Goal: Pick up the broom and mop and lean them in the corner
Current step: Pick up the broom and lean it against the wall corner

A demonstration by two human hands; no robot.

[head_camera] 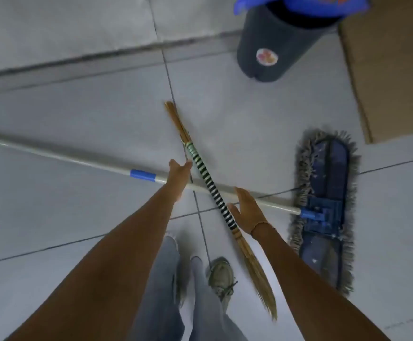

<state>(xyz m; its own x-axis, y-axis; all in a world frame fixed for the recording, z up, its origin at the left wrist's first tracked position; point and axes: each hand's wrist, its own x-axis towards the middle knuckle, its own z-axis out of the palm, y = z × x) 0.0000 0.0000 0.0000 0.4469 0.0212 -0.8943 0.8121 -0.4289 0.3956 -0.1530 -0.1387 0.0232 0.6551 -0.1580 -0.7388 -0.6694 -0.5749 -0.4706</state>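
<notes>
A straw broom [208, 182] with a black-and-white striped wrapped handle lies diagonally on the tiled floor, crossing over the mop's long white pole [77, 161]. The pole has a blue band and runs from the far left to a blue flat mop head [323, 212] with grey fringe at the right. My left hand [178, 172] hovers open over the pole, just left of the striped handle. My right hand [247, 209] is open over the pole, just right of the broom handle. Neither hand holds anything.
A dark bin [274, 45] with a blue liner stands at the back right. A brown cardboard sheet [392, 77] lies on the floor at the far right. A floor step or groove [77, 62] runs across the back. My legs and a shoe [221, 276] are below.
</notes>
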